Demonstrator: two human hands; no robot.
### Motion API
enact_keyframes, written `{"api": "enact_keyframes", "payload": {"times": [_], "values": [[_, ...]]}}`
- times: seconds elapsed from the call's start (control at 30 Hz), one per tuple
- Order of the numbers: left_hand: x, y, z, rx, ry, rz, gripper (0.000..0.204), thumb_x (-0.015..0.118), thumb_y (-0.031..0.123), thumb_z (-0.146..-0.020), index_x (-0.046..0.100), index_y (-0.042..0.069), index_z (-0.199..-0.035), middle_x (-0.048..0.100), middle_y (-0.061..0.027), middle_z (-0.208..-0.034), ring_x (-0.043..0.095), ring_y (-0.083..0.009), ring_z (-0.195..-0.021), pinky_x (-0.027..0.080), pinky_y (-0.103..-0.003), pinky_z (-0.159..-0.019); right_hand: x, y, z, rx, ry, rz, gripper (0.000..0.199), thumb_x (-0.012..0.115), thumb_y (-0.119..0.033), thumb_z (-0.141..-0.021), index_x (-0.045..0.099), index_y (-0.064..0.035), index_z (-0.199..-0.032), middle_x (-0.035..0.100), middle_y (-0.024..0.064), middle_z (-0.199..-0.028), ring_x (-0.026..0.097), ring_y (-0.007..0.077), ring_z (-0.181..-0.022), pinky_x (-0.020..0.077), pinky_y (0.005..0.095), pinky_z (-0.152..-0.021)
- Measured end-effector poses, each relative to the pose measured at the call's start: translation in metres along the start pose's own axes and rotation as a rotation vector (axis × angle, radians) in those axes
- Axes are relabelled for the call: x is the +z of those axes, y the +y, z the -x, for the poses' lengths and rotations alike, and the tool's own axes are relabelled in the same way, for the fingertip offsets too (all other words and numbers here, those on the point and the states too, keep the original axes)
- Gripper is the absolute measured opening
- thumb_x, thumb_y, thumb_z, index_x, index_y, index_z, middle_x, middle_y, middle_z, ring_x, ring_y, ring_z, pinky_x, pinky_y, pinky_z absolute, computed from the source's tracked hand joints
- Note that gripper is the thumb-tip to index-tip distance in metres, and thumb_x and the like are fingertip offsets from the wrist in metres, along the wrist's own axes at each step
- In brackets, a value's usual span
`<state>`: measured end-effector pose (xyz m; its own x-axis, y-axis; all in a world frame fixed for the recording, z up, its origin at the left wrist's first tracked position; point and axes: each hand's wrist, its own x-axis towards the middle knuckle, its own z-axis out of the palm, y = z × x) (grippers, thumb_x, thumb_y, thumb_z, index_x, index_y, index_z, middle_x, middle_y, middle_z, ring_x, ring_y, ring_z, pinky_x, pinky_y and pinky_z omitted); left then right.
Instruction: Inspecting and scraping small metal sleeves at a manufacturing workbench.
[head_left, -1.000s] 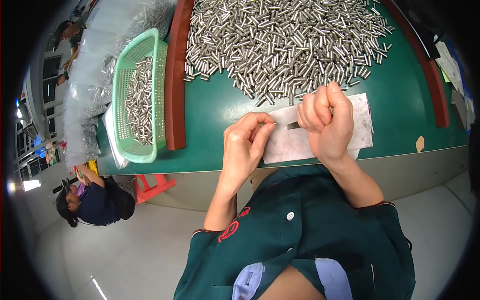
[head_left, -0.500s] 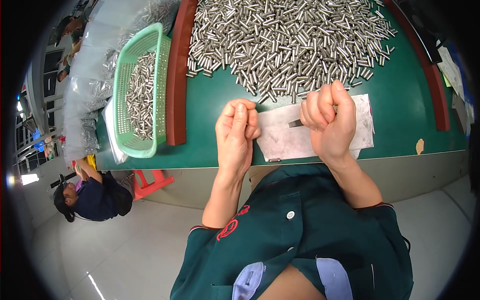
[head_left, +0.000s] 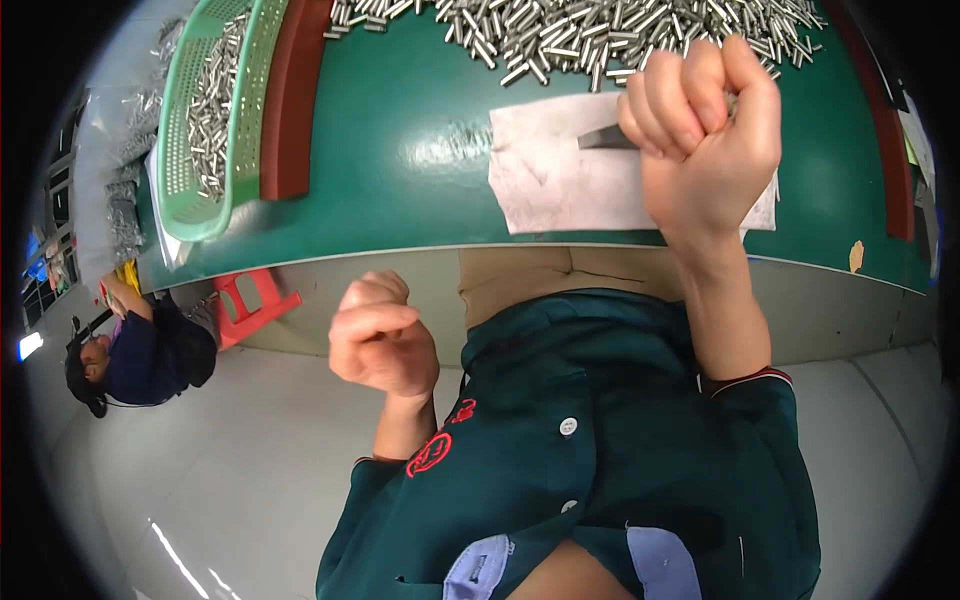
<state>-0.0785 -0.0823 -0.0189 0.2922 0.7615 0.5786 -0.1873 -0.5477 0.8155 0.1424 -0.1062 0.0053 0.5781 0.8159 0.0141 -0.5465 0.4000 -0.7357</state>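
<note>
My right hand is closed in a fist above a white, smudged cloth or paper sheet. From its little-finger side juts the end of a flat grey metal strip; the rest is hidden in the fist. Off the table's near edge, beside my body, my left hand has its fingers curled in. Whatever it may hold cannot be made out. Beyond the sheet lies a large heap of short shiny metal pins, its nearest pins close to the sheet's far edge.
A green plastic basket of similar pins stands at the left, beyond a dark red rail. Another red rail borders the green table at the right. A seated person and a red stool are further left.
My left hand has drawn back from the sheet to below the table edge. The right fist stays over the sheet with the strip. A lone pin at the sheet's near edge no longer shows.
</note>
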Motion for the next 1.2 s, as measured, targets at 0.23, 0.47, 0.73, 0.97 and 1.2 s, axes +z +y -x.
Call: {"api": "enact_keyframes", "payload": {"times": [0.23, 0.47, 0.73, 0.97, 1.2], "values": [[0.009, -0.042, 0.057, -0.27, -0.538, -0.554, 0.008, 0.064, 0.006, -0.067, 0.058, 0.001, -0.065, 0.056, -0.0121, -0.058, 0.055, -0.0274, -0.05, 0.043, -0.033, -0.048, -0.002, 0.006, -0.001, -0.022, -0.002, -0.171, 0.043, 0.029, -0.03, -0.091, 0.026, -0.0139, -0.051, 0.024, -0.0014, -0.04, 0.016, 0.0085, -0.034, 0.0163, 0.0225, -0.034], [0.04, -0.108, 0.097, -0.258, -0.721, -0.732, 0.019, 0.069, 0.01, -0.064, 0.063, 0.003, -0.081, 0.06, -0.0149, -0.071, 0.058, -0.0309, -0.063, 0.047, -0.038, -0.058, -0.002, 0.007, -0.001, 0.108, -0.188, -0.635, 0.042, 0.03, -0.03, -0.091, 0.026, -0.0144, -0.051, 0.024, -0.002, -0.04, 0.016, 0.0083, -0.034, 0.016, 0.0226, -0.034], [0.054, -0.131, 0.115, -0.233, -0.791, -0.822, 0.037, 0.07, 0.013, -0.06, 0.059, 0.004, -0.094, 0.06, -0.0163, -0.083, 0.057, -0.033, -0.074, 0.048, -0.04, -0.065, -0.002, 0.004, 0.003, -0.106, -0.045, -0.053, 0.042, 0.03, -0.03, -0.091, 0.027, -0.014, -0.052, 0.024, -0.0016, -0.04, 0.016, 0.0084, -0.033, 0.0165, 0.0224, -0.034], [0.06, -0.136, 0.118, -0.256, -0.842, -0.869, 0.043, 0.071, 0.016, -0.058, 0.057, 0.001, -0.096, 0.058, -0.0181, -0.088, 0.057, -0.034, -0.077, 0.048, -0.041, -0.066, -0.003, 0.007, 0.0, -0.08, -0.024, -0.115, 0.042, 0.029, -0.029, -0.091, 0.027, -0.0135, -0.052, 0.025, -0.0014, -0.04, 0.017, 0.0084, -0.033, 0.017, 0.0221, -0.034], [0.043, -0.091, 0.076, -0.64, -0.875, -0.774, 0.036, 0.068, 0.018, -0.065, 0.055, -0.001, -0.093, 0.054, -0.0114, -0.076, 0.054, -0.0209, -0.065, 0.043, -0.03, -0.056, -0.004, 0.007, -0.001, -0.065, -0.026, -0.152, 0.042, 0.029, -0.028, -0.092, 0.027, -0.0133, -0.052, 0.025, -0.0012, -0.04, 0.017, 0.0082, -0.034, 0.0173, 0.0219, -0.034]]}}
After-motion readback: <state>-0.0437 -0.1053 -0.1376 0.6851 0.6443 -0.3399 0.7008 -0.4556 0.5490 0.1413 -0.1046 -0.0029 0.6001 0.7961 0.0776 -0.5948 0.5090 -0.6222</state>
